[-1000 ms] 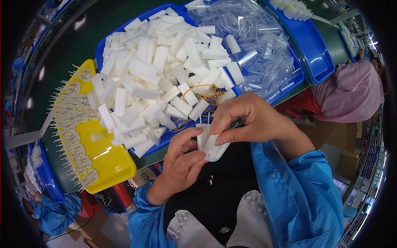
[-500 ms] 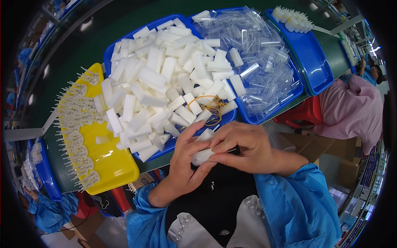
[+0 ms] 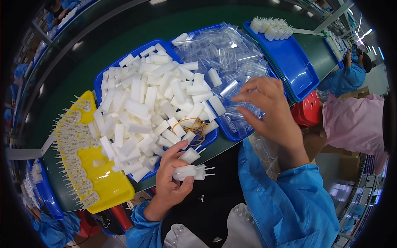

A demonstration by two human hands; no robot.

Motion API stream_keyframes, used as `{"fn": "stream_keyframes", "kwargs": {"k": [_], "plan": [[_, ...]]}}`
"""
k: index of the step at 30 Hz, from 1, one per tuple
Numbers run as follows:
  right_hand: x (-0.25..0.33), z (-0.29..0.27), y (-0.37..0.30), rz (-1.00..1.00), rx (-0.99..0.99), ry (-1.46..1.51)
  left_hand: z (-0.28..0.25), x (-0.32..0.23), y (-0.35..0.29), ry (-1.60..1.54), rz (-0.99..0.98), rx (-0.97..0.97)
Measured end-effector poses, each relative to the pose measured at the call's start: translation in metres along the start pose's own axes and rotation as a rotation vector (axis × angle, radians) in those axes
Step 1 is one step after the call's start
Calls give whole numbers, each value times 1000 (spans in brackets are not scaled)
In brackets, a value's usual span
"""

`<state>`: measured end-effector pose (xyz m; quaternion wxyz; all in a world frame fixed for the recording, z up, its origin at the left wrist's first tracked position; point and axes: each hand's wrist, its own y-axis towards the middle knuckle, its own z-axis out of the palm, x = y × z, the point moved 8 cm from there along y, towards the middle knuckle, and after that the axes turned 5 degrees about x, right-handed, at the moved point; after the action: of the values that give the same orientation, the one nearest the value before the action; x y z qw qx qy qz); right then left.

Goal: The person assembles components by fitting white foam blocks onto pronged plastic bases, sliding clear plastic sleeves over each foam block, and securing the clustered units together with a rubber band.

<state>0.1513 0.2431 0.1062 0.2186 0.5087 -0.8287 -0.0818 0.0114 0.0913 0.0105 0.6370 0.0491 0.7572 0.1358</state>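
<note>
the left hand (image 3: 170, 186) and right hand (image 3: 269, 108), together at the white pronged pieces (image 3: 185, 172) half a second ago, are now apart. the left alone grips those pieces near the tabletop's (image 3: 165, 25) front edge, fingers curled around them, thin prongs pointing right. the right is spread, thumb away from fingers, nothing visible in it, over clear plastic sleeves (image 3: 231, 49); whether it touches them cannot be told. the two-handed handling appears interrupted.

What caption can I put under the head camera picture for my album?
Left hand holds pronged white pieces beside heaped white blocks; open right hand hovers over clear plastic pieces.
</note>
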Motion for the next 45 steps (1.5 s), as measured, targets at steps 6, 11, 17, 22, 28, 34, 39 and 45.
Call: {"fn": "stream_keyframes", "kwargs": {"k": [6,11,17,22,28,34,39,45], "plan": [[-14,20,-9,64,258,-132,3,10,1,-178,-115,0],[-17,41,-6,42,285,-191,6,8,9,-216,-145,-10],[-21,51,-3,25,253,-230,7,10,12,-225,-194,-26],[-22,50,-1,13,249,-239,6,14,9,-260,-222,-50],[-22,43,8,-25,212,-251,5,13,10,-227,-183,-43],[-19,10,19,20,-107,-3,2,11,8,-252,-199,-69],[0,22,2,82,-26,711,0,5,9,-125,-166,-57],[18,53,-19,298,52,1411,-1,-4,10,13,-131,-37]]}}
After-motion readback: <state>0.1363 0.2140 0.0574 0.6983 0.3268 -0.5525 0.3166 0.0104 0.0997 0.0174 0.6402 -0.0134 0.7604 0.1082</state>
